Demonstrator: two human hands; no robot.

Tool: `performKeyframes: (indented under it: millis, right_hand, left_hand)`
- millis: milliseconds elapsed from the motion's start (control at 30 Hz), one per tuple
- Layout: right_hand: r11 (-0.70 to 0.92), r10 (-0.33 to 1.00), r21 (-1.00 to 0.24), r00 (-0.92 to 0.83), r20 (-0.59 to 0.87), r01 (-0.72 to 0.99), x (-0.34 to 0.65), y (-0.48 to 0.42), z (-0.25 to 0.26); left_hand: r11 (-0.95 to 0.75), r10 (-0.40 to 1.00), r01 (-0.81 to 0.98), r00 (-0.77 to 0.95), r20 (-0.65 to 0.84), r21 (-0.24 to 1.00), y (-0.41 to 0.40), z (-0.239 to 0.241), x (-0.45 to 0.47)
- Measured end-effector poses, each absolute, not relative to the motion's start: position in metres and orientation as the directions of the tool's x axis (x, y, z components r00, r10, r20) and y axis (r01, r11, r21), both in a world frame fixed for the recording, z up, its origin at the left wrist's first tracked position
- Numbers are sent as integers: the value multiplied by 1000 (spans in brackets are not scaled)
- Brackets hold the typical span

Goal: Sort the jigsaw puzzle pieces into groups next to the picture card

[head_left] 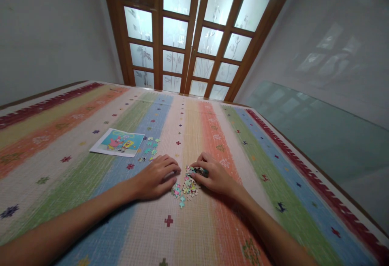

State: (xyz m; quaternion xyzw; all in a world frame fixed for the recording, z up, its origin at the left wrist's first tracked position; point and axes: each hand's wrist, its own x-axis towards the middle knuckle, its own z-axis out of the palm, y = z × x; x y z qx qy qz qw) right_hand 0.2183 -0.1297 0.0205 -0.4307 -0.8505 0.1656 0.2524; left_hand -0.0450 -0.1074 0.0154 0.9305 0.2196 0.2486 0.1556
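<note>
Puzzle pieces (191, 190) lie in a loose heap on the striped cloth (194, 241), set between the two hands, I judge, so both can reach them easily. Through my remote view, the left hand (159, 175) rests at the heap's left edge, fingers curled and close together, perhaps to keep pieces from straying; I can't tell whether they hold any. The right hand (212, 174) arches over the far right side, thumb and forefinger narrowly apart around pieces, though I can't make out a firm pinch. Beyond the left hand, a smaller group of pieces (150, 149) sits spread apart beside a printed picture (120, 142), which lies face up, probably for easy viewing.
</note>
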Motion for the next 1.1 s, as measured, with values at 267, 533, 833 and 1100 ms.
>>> performKeyframes:
  millis: [267, 533, 833, 1100]
  right_hand:
    - [496, 859, -671, -422, 289, 551, 217, -134, 26]
    - [518, 840, -730, -425, 336, 446, 203, -148, 29]
    - [542, 840, -513, -419, 344, 666, 217, -139, 22]
    - [481, 873, -616, -273, 405, 624, 226, -134, 17]
  left_hand:
    - [-797, 566, 348, 717, 407, 494, -109, 13, -28]
    - [-799, 541, 256, 702, 463, 545, -115, 24, -31]
    - [-724, 689, 604, 609, 393, 335, -18, 61, -74]
    - [-698, 693, 656, 719, 43, 287, 44, 58, -75]
